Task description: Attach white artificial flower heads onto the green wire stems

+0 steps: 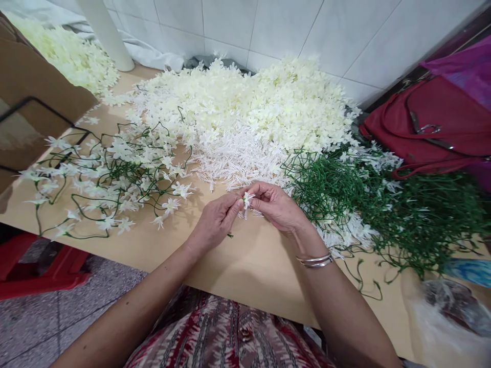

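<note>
Sprays [126,179]: white and green tangle, left of frame.
Left hand [218,217]: near centre; fingers pinching the flower [247,198].
Petals [230,102]: pale heap, upper centre.
Flower: centre, between both hands; probably light, soft, easily creased; best held at its narrow base.
Right hand [278,207]: near centre; fingers pinching it too.
Stems [326,179]: green tangle, right.
Count: one flower in hand, two bangles [316,265], one bag [448,107] upper right; sprays, petals, stems beyond counting.

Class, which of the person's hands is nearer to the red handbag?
Right. The right hand is left of the red handbag, across the green stems; the left hand is farther left, beyond the right hand.
</note>
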A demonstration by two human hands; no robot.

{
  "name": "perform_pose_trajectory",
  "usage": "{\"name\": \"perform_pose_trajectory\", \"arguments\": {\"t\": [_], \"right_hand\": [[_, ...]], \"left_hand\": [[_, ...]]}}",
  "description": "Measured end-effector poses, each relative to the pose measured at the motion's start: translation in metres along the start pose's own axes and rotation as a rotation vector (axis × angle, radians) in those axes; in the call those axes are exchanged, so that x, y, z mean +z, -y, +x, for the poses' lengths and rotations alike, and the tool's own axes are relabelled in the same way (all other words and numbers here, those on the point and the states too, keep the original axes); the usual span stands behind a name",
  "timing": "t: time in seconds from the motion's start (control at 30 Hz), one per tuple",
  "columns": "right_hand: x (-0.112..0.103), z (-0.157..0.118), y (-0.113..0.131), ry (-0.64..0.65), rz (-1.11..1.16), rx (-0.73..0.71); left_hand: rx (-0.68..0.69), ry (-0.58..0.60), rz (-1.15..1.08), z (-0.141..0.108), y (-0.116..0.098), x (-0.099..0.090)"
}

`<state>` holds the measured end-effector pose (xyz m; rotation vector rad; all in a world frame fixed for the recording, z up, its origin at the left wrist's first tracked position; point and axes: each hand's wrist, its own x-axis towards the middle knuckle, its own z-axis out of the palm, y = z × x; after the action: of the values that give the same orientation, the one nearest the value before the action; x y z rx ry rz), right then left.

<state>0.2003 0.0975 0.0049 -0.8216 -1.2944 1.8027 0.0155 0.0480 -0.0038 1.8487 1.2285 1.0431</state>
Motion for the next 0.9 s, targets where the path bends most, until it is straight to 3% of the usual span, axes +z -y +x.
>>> {"name": "perform_pose_trajectory", "arguments": {"t": [0.37,0.7,0.9], "right_hand": [[0.0032,-0.0015,0.0076,0.012,0.121,0.11],[0.0065,0.0018,0.0,-0.059,0.118,0.103],[0.0045,0.0019,-0.0007,-0.024,0.108,0.107]], "left_hand": [[-0.067,-0.011,-0.138,-0.0022,-0.007,-0.0027],[-0.075,0.007,-0.132,-0.0029,-0.0031,-0.0014],[-0.045,0.022,-0.073,-0.0024,-0.0004,-0.0017]]}}
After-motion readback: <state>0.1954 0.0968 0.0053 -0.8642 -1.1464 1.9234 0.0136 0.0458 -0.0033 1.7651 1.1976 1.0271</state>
